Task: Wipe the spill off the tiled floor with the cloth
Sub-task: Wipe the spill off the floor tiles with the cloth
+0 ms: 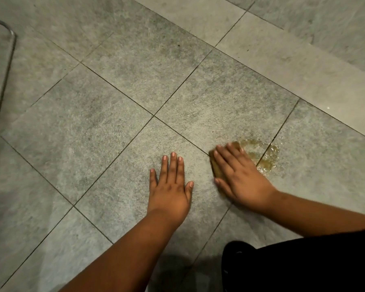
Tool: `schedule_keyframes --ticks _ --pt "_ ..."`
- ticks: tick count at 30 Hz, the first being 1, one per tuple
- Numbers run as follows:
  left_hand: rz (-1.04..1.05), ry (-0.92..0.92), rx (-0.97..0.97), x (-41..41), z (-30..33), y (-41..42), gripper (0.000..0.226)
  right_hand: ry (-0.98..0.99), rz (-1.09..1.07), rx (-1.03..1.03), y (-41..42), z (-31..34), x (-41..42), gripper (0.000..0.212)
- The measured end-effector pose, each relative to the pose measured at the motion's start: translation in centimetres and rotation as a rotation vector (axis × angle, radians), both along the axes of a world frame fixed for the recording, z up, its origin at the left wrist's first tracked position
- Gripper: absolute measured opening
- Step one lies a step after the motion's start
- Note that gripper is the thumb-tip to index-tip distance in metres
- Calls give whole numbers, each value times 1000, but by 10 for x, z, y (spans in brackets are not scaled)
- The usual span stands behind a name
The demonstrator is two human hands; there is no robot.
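Spill (266,158): yellowish puddle on the grey tiled floor (93,123), right of centre, straddling a grout line.
Cloth (216,168): small brownish pad, mostly hidden under the right hand, its right edge touching the spill.
Right hand (238,175): flat on the cloth, fingers spread, pressing it down rather than clutching it.
Left hand (170,186): palm down on bare tile, just left of the cloth, fingers open, holding nothing.
Far left: bent metal tube (2,85) on the floor.
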State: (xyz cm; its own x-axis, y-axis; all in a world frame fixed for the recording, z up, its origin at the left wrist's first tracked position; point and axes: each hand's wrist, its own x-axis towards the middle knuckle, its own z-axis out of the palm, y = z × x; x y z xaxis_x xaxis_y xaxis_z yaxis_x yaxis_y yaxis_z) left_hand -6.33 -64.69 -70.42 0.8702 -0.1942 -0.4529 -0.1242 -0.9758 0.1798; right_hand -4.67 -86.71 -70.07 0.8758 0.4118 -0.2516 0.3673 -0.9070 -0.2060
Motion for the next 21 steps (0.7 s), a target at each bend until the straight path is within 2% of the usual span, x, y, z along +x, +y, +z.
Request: schedule_keyframes --ticks 5,11,16,21 --pt "7 -17 -5 0 -2 0 63 -17 60 -2 -7 -3 -50 66" --pt "8 -27 -2 -1 -4 0 64 15 92 -26 3 -6 18 69" --pt "1 -8 5 1 -1 0 63 24 -64 16 20 0 99 69" --pt "-2 -3 0 2 0 2 63 11 -97 33 18 1 77 69"
